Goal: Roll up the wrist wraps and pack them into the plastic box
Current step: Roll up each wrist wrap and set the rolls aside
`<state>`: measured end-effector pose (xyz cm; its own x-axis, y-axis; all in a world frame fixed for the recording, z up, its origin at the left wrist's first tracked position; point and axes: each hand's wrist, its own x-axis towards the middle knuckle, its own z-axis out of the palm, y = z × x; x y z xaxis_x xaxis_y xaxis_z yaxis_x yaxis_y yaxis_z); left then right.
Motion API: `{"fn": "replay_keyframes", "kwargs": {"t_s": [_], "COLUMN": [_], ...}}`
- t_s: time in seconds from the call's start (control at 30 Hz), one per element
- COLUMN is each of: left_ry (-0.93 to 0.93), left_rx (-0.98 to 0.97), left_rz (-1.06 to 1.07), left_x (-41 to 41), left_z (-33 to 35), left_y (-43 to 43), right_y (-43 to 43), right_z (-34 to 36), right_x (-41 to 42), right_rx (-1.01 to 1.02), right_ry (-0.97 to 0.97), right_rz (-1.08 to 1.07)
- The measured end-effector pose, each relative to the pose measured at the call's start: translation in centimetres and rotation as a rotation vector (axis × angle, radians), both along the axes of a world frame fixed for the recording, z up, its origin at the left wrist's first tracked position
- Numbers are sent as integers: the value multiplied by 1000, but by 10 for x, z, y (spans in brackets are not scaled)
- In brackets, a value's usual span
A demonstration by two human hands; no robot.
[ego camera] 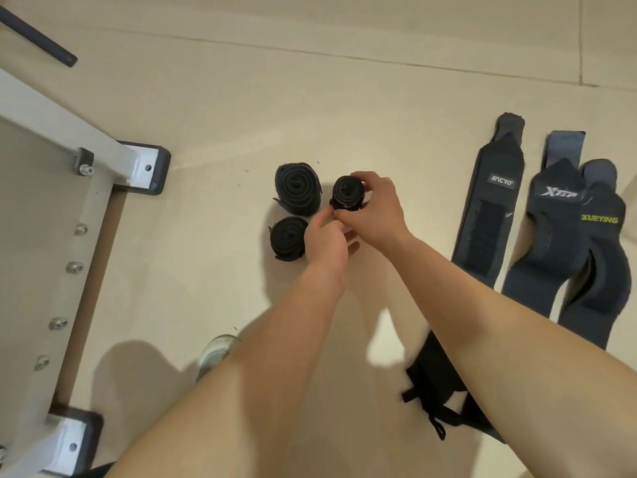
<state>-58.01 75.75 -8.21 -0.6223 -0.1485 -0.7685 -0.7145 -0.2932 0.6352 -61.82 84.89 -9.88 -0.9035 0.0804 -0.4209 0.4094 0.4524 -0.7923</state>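
Both hands are on the third roll [347,194]. The right hand [377,210] is curled over it from the top, and the left hand [327,241] is pinching its lower edge (fastening the tail, I'd guess). Right beside it on the floor [241,98] sit the upper finished roll [298,188] and the lower finished roll [287,238]. Further right, the MCYO wrap [489,208], XTEP wrap [548,236] and XUEYING wrap [601,257] lie flat and unrolled, and there's a black wrap [431,381] under the right forearm. No plastic box in view, so I'd say the rolling is roughly half done and the packing hasn't started.

Bare floor [396,132] lies open between the rolled wraps [297,188] and the flat wraps [489,201].
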Motion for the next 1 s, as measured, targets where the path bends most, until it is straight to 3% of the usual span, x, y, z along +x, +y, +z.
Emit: {"fn": "replay_keyframes", "kwargs": {"t_s": [0.33,0.53,0.67,0.77,1.0], "left_ry": [-123,-157,-135,-168,-183], "left_rx": [-26,-133,-343,-459,-593], "left_rz": [34,-296,-688,-942,-1066], "left_x": [21,40,59,87,133], "left_z": [30,39,29,15,-7], "left_y": [10,50,79,94,117], "right_y": [39,112,159,172,152], "right_z": [26,46,45,32,5], "right_x": [30,76,119,157,209], "right_rx": [-29,90,113,106,188], "right_ry": [-93,-128,-214,-332,-492], "right_rz": [-100,-251,-460,-485,-400]}}
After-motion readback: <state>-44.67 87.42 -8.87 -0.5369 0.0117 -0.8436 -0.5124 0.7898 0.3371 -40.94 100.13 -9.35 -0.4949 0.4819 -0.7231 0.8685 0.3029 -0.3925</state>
